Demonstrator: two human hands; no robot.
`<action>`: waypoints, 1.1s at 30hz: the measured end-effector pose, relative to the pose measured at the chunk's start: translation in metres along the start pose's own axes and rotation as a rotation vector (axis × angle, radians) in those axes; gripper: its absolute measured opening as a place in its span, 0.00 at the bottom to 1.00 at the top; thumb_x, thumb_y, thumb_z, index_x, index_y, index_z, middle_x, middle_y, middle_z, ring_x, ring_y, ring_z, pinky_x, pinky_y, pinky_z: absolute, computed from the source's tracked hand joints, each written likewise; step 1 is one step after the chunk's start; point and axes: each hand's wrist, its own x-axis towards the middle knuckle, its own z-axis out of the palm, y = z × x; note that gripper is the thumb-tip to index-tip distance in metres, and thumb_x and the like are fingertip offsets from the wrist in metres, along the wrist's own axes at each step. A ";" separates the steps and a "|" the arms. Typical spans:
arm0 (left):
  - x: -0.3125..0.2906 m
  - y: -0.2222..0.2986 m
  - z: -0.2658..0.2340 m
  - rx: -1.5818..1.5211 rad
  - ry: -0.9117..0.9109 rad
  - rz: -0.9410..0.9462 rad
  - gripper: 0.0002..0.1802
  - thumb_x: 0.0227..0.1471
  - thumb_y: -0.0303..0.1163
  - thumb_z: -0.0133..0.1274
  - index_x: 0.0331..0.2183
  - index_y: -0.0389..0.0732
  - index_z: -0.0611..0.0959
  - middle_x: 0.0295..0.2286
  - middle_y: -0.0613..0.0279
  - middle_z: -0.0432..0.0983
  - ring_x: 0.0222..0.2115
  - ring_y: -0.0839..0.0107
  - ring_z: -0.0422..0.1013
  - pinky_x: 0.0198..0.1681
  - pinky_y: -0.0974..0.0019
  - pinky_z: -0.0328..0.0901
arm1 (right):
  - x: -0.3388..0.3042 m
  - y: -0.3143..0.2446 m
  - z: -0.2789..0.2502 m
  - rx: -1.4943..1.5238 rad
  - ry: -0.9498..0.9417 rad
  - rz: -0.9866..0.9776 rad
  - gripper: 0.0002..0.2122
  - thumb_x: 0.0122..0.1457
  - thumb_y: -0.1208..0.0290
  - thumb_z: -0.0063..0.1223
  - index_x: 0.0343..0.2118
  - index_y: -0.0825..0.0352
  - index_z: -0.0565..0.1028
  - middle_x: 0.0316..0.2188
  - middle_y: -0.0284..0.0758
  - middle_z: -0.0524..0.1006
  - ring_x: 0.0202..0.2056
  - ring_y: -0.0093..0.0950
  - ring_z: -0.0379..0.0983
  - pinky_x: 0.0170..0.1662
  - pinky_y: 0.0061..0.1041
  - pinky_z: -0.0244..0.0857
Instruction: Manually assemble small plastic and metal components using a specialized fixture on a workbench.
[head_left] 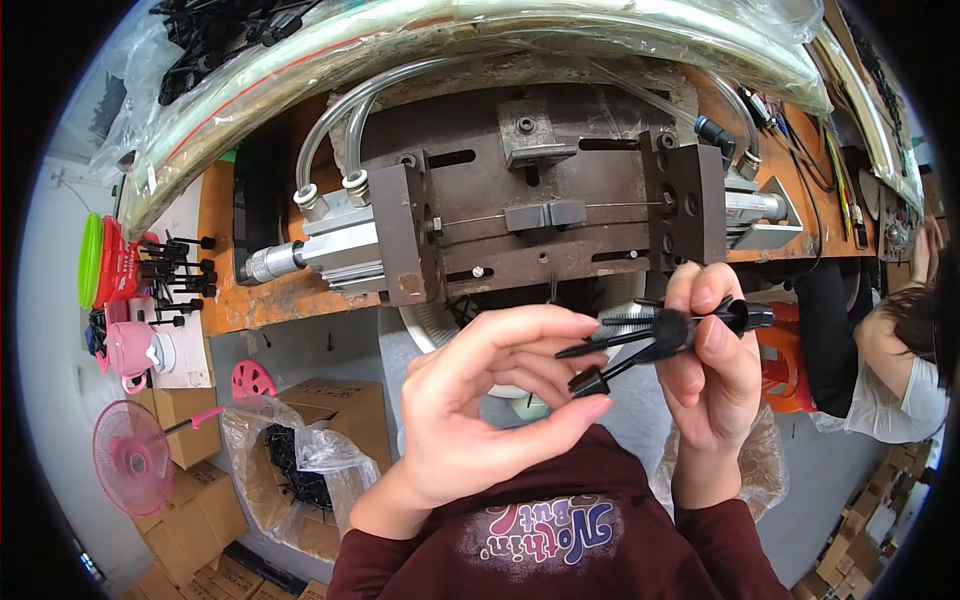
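My right hand (pixel 715 365) is closed round a small bunch of black mascara wands (pixel 668 335), their thin bristled ends and caps pointing several ways. Beside them, my left hand (pixel 490 400) has its fingers curved and apart. One black cap (pixel 590 382) of the bunch lies close to my left thumb; whether they touch, I cannot tell. Both hands are in front of a brown metal fixture (pixel 480 180). A thin rod (pixel 475 219) runs across that fixture, through a small grey block (pixel 545 215) in the middle.
Silver air cylinders (pixel 340 250) with clear hoses (pixel 335 115) flank the fixture. More black wands (pixel 175 270) are on the left by a pink jug (pixel 130 348). Below stand a pink fan (pixel 132 457) and a plastic-lined carton (pixel 340 410). Another person (pixel 895 370) sits at the right.
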 end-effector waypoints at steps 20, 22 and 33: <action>0.021 -0.021 -0.003 1.154 0.007 0.449 0.16 0.37 0.27 0.70 0.34 0.38 0.87 0.46 0.55 0.82 0.22 0.70 0.76 0.25 0.72 0.66 | 0.002 -0.020 -0.021 -0.222 0.147 -0.341 0.08 0.67 0.74 0.50 0.45 0.72 0.72 0.41 0.44 0.74 0.19 0.16 0.66 0.21 0.13 0.60; 0.024 -0.020 -0.002 1.189 0.009 0.440 0.15 0.38 0.29 0.70 0.34 0.39 0.87 0.46 0.56 0.82 0.21 0.71 0.74 0.24 0.72 0.64 | 0.001 -0.019 -0.021 -0.233 0.174 -0.340 0.08 0.67 0.75 0.50 0.45 0.73 0.71 0.40 0.44 0.73 0.19 0.16 0.66 0.21 0.12 0.60; 0.029 -0.010 -0.007 0.922 -0.042 0.336 0.21 0.39 0.30 0.71 0.39 0.39 0.87 0.46 0.54 0.82 0.27 0.70 0.78 0.28 0.72 0.68 | 0.000 -0.020 -0.010 -0.344 0.124 -0.181 0.07 0.60 0.78 0.56 0.38 0.73 0.71 0.37 0.47 0.75 0.17 0.19 0.67 0.18 0.14 0.62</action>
